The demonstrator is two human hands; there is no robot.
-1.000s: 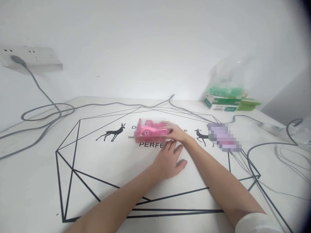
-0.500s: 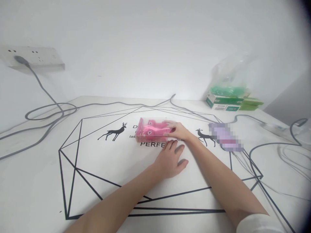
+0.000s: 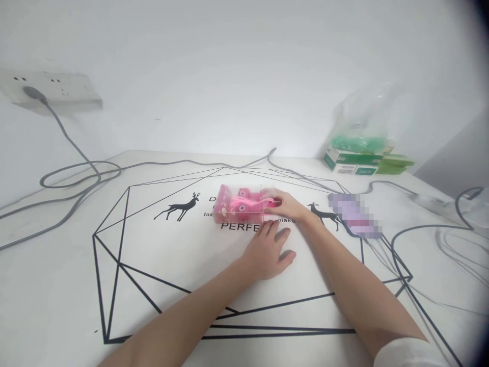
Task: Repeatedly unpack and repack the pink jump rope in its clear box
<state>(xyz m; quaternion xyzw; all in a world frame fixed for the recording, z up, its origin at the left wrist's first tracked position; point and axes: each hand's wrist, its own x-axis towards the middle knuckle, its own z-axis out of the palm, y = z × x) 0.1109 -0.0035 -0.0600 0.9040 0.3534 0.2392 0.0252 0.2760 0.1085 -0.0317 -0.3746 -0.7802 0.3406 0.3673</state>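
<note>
A clear plastic box (image 3: 223,216) with a pink left end lies on its side on the printed table mat. Inside it are two pink pieces, each with a round eye, and a paler pink cord; together they look like a skipping rope (image 3: 250,206). At the box's right end, my right hand (image 3: 284,206) is closed on the rope, its fingertips partly hidden by pink and glare. My left hand (image 3: 265,252) rests palm down in front of the box, fingers spread, with the fingertips at the box's near right corner; whether they press on it I cannot tell.
A blurred-out purple phone-like object (image 3: 353,216) lies right of my hands. Grey cables (image 3: 164,163) run along the back and both sides. Green-and-white boxes (image 3: 355,160) under a clear bag (image 3: 361,117) stand at the back right. A socket strip (image 3: 57,89) is on the left wall.
My right hand has shifted slightly right, and the pink rope has slid right inside the box, showing more of its pale cord. The box and my left hand have stayed in place.
</note>
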